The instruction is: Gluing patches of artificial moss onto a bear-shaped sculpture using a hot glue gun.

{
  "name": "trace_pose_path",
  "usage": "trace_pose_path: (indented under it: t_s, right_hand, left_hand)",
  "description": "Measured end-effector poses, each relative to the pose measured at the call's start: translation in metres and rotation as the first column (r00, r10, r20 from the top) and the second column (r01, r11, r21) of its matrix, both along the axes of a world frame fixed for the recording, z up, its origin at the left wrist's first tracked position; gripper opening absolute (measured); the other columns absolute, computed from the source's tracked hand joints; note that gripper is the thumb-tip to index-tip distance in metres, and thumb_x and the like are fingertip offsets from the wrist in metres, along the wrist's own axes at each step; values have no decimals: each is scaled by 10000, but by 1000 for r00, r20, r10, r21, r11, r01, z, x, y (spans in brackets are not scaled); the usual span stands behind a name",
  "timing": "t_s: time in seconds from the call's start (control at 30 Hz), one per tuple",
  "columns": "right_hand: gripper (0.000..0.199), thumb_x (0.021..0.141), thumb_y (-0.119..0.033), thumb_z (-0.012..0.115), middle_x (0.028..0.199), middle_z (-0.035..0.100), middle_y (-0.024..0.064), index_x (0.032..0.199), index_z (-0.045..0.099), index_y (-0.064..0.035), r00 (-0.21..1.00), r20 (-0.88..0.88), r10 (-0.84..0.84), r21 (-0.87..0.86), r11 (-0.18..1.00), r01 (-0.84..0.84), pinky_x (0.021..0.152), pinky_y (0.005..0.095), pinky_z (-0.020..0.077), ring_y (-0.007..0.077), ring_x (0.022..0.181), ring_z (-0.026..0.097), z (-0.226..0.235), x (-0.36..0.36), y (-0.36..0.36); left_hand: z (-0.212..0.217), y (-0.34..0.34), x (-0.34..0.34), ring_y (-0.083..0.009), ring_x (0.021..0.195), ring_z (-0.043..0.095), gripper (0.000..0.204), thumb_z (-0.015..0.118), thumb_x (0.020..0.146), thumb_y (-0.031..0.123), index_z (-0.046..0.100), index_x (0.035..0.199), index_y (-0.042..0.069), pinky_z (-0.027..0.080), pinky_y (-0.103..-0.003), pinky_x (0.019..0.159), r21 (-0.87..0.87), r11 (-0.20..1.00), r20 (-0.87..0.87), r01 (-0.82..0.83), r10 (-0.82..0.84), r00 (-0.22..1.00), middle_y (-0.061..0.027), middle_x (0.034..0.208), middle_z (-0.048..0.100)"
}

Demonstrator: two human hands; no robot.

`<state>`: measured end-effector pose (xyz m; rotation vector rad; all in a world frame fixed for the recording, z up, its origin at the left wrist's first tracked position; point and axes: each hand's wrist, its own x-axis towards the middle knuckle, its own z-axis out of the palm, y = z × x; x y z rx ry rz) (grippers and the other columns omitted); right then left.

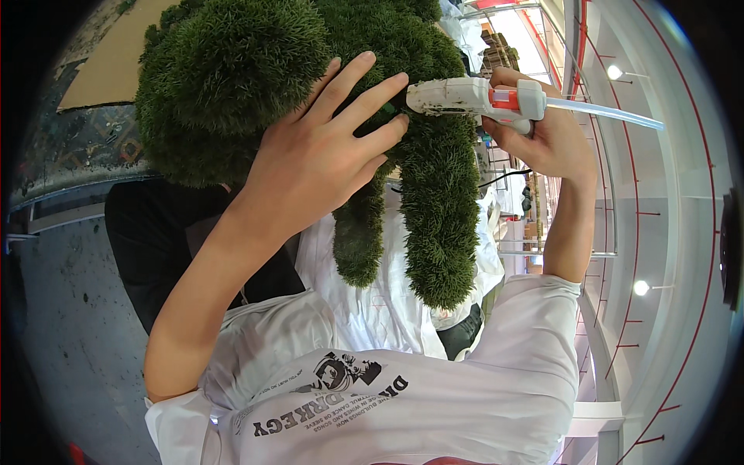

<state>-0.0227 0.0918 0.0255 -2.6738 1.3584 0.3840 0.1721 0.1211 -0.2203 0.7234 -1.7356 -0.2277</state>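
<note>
A large figure covered in green artificial grass lies in front of me, with a rounded bulk at the left and two leg-like parts, one of them a long grass leg, hanging toward my lap. My left hand rests on the grass with its fingers spread, holding nothing. My right hand is wrapped round a white and orange glue gun, whose front end is at the grass beside my left fingertips. A translucent glue stick sticks out of its rear. Whether the nozzle touches the grass is hidden.
A brown cardboard sheet lies on a stained work surface at the far left. White cloth or plastic covers my lap under the hanging legs. A thin black cable shows below my right hand. Shelves and lights stand beyond.
</note>
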Motion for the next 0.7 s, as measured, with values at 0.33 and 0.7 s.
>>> trace_pose_path:
  t_s: [0.33, 0.7]
  right_hand:
    - [496, 893, -54, 705, 868, 650, 40, 1365, 566, 7, 1000, -26, -7, -52, 999, 5, 588, 279, 487, 84, 659, 590, -4, -6, 1]
    - [485, 877, -45, 697, 857, 644, 53, 1340, 567, 17, 999, -37, 28, -65, 997, -30, 581, 280, 489, 91, 661, 605, -3, 1, 3]
  left_hand:
    - [-1, -1, 0, -310, 1472, 400, 377, 796, 811, 162, 729, 1181, 130, 365, -488, 1221, 3, 1000, -7, 12, -12, 1000, 2, 1531, 523]
    - [-1, -1, 0, -311, 1469, 406, 379, 795, 811, 172, 730, 1182, 136, 363, -489, 1223, -1, 1000, -7, 9, -9, 1000, 6, 1537, 518]
